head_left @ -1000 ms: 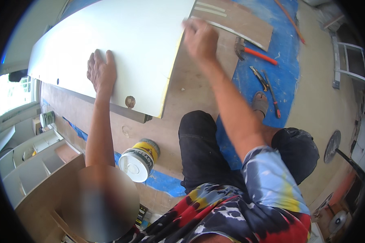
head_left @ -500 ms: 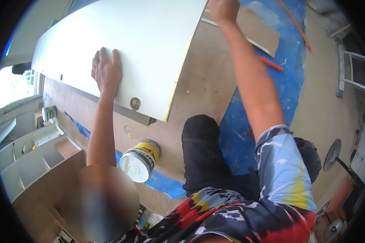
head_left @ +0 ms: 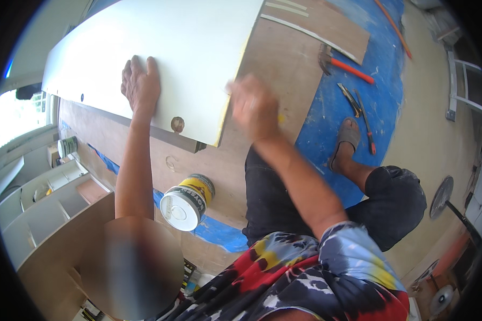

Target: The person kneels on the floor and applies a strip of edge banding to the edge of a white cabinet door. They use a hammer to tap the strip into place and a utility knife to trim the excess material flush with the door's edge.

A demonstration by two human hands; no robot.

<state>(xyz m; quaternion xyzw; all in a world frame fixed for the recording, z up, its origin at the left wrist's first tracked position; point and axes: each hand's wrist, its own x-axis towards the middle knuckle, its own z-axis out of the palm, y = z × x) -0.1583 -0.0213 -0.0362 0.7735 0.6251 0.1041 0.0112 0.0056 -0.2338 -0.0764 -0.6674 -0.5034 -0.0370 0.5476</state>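
Note:
A long white panel (head_left: 193, 48), with a yellowish right edge and a round cutout near one corner, lies over a dark support. My left hand (head_left: 141, 83) rests flat on it, fingers apart. My right hand (head_left: 254, 104), blurred by motion, is curled at the panel's right edge; what it holds, if anything, cannot be made out. Beyond it lie a claw hammer (head_left: 345, 68) with an orange handle, a utility knife (head_left: 349, 101) and a long tool (head_left: 365, 120) with a red-and-black handle. A brown board (head_left: 332, 32) with white strips lies at the top.
Paint buckets (head_left: 179, 208) stand below and left of the panel. White cabinet carcasses (head_left: 48, 206) line the left. Blue sheeting (head_left: 383, 64) covers part of the floor. An orange bar (head_left: 393, 29) lies top right, a metal frame (head_left: 452, 85) at right. My knees and sandaled foot are below.
Since half a second ago my right hand has swept from the top of the panel's edge down toward its near corner. My left hand stays on the panel.

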